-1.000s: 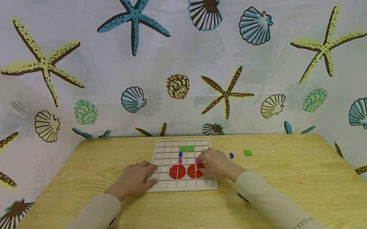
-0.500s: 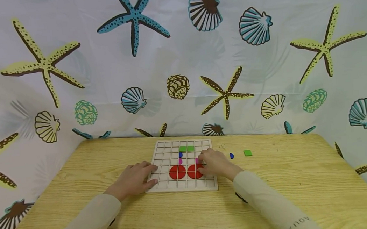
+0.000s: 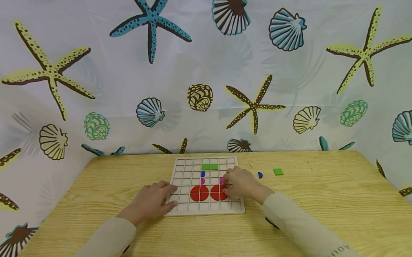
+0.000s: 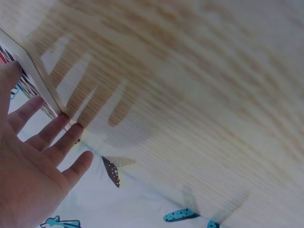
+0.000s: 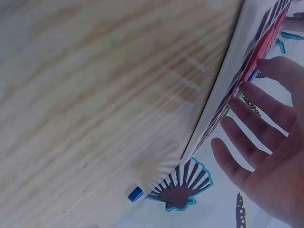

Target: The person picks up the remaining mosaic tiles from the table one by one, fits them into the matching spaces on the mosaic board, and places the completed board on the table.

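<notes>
A pale gridded board point(image 3: 186, 209) lies on the table in the head view. My left hand point(image 3: 149, 202) rests at its left edge, fingers spread. Over the board's right side is my right hand point(image 3: 244, 183), its index fingertip on a pink piece point(image 3: 221, 180) it partly hides. The right wrist view shows this hand's fingers point(image 5: 259, 121) apart and loosely bent. Two red discs point(image 3: 197, 196) sit below the pink pieces, the right one partly covered by my thumb. Another pink piece point(image 3: 202, 181), a blue half-disc point(image 3: 203, 174) and two green squares point(image 3: 210, 166) occupy cells further up.
Right of the board, a loose blue half-disc point(image 3: 260, 175) and a loose green square point(image 3: 278, 172) lie on the wooden table point(image 3: 199, 243). A white curtain point(image 3: 202, 66) printed with starfish and shells stands behind the table and along both sides.
My right hand has shifted very slightly, its thumb moving a little over the right red disc. The left hand and the pieces stay where they were.
</notes>
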`<action>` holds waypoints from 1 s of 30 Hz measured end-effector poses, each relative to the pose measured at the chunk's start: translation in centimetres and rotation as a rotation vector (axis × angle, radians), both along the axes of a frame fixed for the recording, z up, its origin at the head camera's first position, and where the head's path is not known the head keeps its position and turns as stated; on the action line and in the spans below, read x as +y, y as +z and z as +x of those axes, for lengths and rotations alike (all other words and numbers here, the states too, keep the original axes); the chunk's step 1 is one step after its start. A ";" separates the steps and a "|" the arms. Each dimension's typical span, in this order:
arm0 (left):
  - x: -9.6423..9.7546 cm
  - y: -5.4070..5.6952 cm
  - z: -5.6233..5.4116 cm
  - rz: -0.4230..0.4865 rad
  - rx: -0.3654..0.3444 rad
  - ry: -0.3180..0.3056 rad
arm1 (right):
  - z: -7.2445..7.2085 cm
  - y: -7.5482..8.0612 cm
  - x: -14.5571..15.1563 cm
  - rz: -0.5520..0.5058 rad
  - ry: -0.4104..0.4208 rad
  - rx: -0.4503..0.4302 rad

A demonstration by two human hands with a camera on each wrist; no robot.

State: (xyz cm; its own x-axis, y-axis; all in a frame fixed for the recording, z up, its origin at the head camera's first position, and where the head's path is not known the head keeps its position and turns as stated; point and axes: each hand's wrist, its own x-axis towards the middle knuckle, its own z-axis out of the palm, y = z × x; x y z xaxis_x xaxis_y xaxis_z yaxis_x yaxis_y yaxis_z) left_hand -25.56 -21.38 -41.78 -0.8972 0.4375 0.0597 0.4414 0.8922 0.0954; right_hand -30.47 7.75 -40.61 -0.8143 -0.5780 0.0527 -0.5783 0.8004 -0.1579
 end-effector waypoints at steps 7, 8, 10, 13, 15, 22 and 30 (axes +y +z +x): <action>0.0 0.0 0.0 -0.002 0.002 0.004 | 0.1 -0.1 0.3 -0.026 0.010 -0.004; 0.1 0.0 0.0 -0.002 0.002 0.005 | 0.1 -0.1 0.3 -0.030 0.012 -0.005; 0.1 0.0 0.1 -0.003 0.003 0.006 | 0.1 -0.1 0.3 -0.033 0.015 -0.006; 0.1 0.0 0.0 -0.005 0.009 0.006 | 0.2 -0.1 0.3 -0.034 0.016 -0.010; 0.1 0.0 0.1 -0.004 0.011 0.006 | 0.3 0.0 0.3 -0.032 0.015 -0.011; 0.1 -0.1 0.0 -0.006 0.012 0.006 | 0.4 0.0 0.4 -0.042 0.006 -0.019; 0.0 -0.2 -0.2 -0.003 0.006 0.002 | 0.4 0.0 0.7 -0.065 0.014 -0.020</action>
State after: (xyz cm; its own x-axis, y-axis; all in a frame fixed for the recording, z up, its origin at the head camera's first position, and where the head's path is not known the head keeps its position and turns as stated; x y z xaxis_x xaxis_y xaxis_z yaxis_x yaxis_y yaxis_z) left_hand -25.74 -21.39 -41.97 -0.8979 0.4355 0.0634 0.4398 0.8936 0.0899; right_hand -30.10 8.47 -40.66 -0.8074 -0.5852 0.0745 -0.5856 0.7799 -0.2208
